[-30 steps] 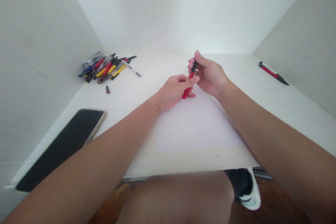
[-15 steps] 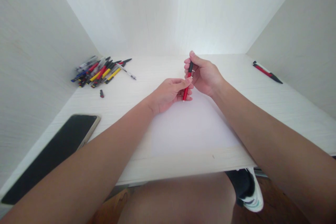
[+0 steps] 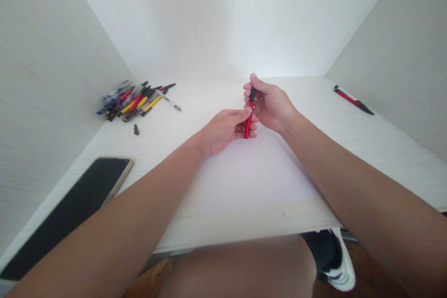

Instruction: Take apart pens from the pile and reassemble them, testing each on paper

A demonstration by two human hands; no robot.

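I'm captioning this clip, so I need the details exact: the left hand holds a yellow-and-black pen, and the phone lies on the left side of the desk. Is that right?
Not quite: the pen in the left hand is red and black, as the head view shows. The phone does lie on the left side of the desk.

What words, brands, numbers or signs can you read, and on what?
None can be read.
Held red pen: no readable marking.
Pen pile: too small and blurred.
Pen at right: too small to read.
Phone: dark screen, no visible text.
Paper: no visible writing.
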